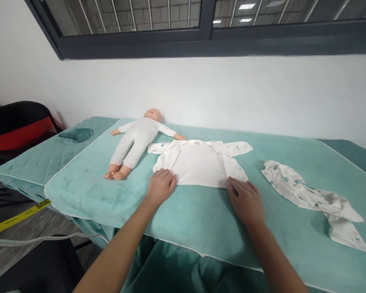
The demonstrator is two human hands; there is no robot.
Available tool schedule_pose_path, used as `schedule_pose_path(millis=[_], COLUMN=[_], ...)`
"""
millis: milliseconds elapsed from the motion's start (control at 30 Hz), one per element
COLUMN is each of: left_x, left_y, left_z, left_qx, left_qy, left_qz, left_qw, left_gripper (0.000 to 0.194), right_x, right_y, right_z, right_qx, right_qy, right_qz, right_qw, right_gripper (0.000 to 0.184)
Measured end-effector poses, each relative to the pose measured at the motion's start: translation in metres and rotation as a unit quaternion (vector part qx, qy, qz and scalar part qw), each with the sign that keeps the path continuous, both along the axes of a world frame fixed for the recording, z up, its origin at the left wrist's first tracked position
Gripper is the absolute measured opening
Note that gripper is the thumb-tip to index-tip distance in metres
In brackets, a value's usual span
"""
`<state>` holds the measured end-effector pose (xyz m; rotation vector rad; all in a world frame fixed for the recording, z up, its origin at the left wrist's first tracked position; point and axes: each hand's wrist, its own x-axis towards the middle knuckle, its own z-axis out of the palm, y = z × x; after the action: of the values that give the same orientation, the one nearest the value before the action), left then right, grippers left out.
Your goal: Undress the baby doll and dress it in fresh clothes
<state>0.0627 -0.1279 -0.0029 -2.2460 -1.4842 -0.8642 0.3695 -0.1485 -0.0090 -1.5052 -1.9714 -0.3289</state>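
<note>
Lying flat on the teal mat (189, 219), the shirt (198, 165) is the thing both hands work on: a small white baby top, inside out, its front panels opened outward and its printed sleeves stretched to either side near the collar. It looks already spread and mostly smoothed; the doll (134, 142) just left of the shirt is bare of it, so dressing appears not yet begun, and the shirt seems ready rather than in use.

At the shirt's near left corner the left hand (160, 186) rests palm down, fingers (167, 176) close together and slightly curled, their tips on the hem; whether they pinch the cloth or only press it cannot be told. At the shirt's near right corner the right hand (246, 200) lies flat, fingers (236, 185) together and extended, tips touching the hem edge, gripping nothing visible.

Right of the shirt, well apart from it, a crumpled printed garment (314, 195) lies on the mat. Beyond the shirt stands a white wall (232, 93) under a dark window frame (201, 44). Far left of the shirt, past the doll, is a black and red chair (18, 122).
</note>
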Motion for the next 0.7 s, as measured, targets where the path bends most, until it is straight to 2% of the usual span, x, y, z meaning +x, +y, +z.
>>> schedule_pose_path(millis=[133, 267, 367, 500, 600, 700], left_x=[-0.001, -0.001, 0.000, 0.000, 0.002, 0.002], left_y=[0.000, -0.003, -0.004, -0.006, -0.008, -0.006], left_z=[-0.001, -0.002, -0.002, 0.000, 0.001, 0.005], left_qx=[0.016, 0.030, 0.014, -0.042, -0.066, -0.072], left_qy=[-0.001, 0.004, 0.007, -0.011, -0.032, -0.051], left_qz=[-0.002, 0.020, 0.044, 0.059, 0.059, 0.066], left_qw=[1.000, 0.999, 0.999, 0.997, 0.996, 0.994], left_gripper=[0.034, 0.035, 0.035, 0.036, 0.036, 0.035], right_x=[0.000, -0.010, -0.017, -0.020, -0.024, -0.038], right_y=[-0.005, -0.015, -0.020, -0.023, -0.026, -0.028], right_z=[0.005, 0.011, 0.014, 0.016, 0.015, 0.020], right_qx=[0.045, 0.050, 0.000, -0.091, -0.155, -0.236], right_qy=[0.030, 0.018, 0.001, 0.021, 0.104, 0.222], right_qz=[0.005, 0.104, 0.152, 0.139, 0.147, 0.153], right_qw=[0.999, 0.993, 0.988, 0.986, 0.971, 0.934], right_gripper=[0.018, 0.016, 0.022, 0.031, 0.035, 0.037])
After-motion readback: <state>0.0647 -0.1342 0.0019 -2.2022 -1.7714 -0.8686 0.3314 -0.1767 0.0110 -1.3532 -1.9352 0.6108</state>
